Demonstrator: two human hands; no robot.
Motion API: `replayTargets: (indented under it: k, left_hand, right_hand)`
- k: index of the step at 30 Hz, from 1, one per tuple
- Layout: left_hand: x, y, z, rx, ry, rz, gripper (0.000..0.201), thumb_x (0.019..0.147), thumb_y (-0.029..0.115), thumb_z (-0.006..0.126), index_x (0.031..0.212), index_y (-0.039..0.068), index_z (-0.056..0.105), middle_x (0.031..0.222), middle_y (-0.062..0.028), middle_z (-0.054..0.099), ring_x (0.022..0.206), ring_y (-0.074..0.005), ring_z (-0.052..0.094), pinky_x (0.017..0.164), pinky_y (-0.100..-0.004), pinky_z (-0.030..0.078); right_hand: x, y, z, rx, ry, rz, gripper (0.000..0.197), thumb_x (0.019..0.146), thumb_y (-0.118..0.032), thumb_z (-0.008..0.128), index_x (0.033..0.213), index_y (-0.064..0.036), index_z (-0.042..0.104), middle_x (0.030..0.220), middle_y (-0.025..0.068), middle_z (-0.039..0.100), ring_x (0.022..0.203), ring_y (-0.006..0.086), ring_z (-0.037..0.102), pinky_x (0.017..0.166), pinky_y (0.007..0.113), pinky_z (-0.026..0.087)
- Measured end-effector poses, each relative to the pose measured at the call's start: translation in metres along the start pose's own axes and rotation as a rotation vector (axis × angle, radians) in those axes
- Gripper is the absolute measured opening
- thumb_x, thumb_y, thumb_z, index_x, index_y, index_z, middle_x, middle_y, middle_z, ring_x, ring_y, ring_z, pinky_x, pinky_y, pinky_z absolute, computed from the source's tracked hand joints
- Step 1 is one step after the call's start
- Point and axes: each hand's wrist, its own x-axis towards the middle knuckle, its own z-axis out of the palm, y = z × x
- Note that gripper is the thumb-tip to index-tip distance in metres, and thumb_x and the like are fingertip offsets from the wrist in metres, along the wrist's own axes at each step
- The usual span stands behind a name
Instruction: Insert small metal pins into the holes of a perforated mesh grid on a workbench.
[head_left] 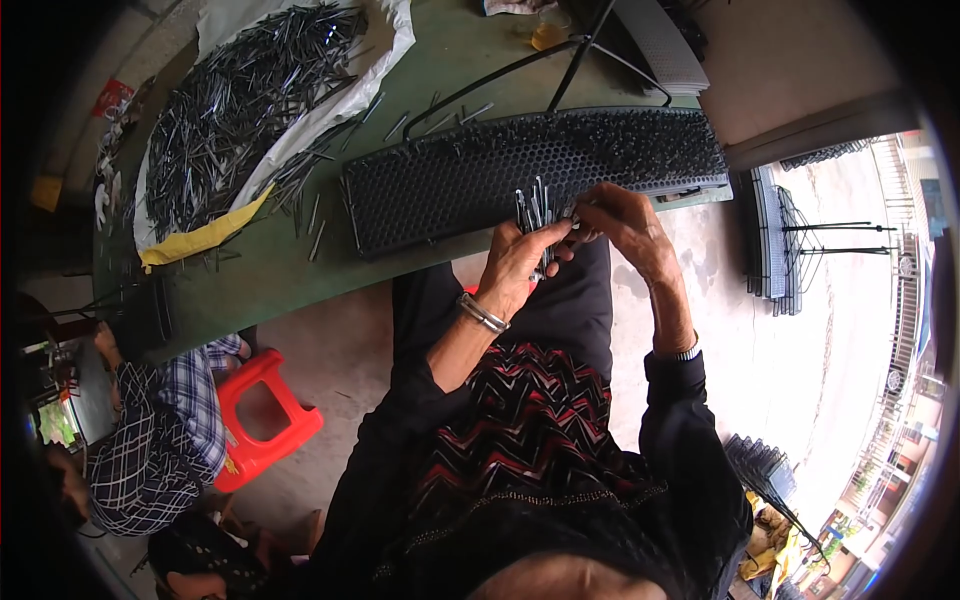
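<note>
My left hand is wrapped round a small bunch of thin metal rods, their ends sticking up past the fingers. Close beside it, the fingertips of my right hand are pinched together at the left hand's fingers; whatever lies in that pinch is too small to tell. Both hands are at the near edge of a long black rack with a honeycomb of holes. Many dark rod ends crowd the rack's right and far part, while open holes show on its left.
A heap of loose rods lies on a white sack at the left of the green table. Black bars rise behind the rack. A red stool and a person in checks are at lower left; more racks stand right.
</note>
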Motion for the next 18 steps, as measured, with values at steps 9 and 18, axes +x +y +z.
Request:
replayTargets:
  k: [9,18]
  left_hand:
    - [0.0,0.002,-0.004,0.114,-0.035,-0.013,0.018,0.082,0.016,0.068,0.092,0.001,0.067,0.084,-0.008,0.07,0.069,-0.0137,0.065,0.047,-0.021,0.038]
    - [0.012,-0.008,-0.006,-0.002,0.033,-0.05,0.017,0.082,0.016,0.068,0.094,0.004,0.065,0.086,-0.0094,0.07,0.075,-0.0179,0.068,0.052,-0.0256,0.045]
  right_hand:
    - [-0.003,-0.002,0.002,0.01,-0.012,0.027,0.015,0.089,-0.008,0.056,0.093,0.006,0.059,0.075,0.01,0.064,0.068,0.0143,0.062,0.062,0.026,0.05]
    - [0.013,-0.005,-0.009,-0.183,0.637,-0.268,0.007,0.089,-0.005,0.055,0.09,0.0009,0.058,0.072,0.0072,0.064,0.063,0.0115,0.061,0.06,0.025,0.049]
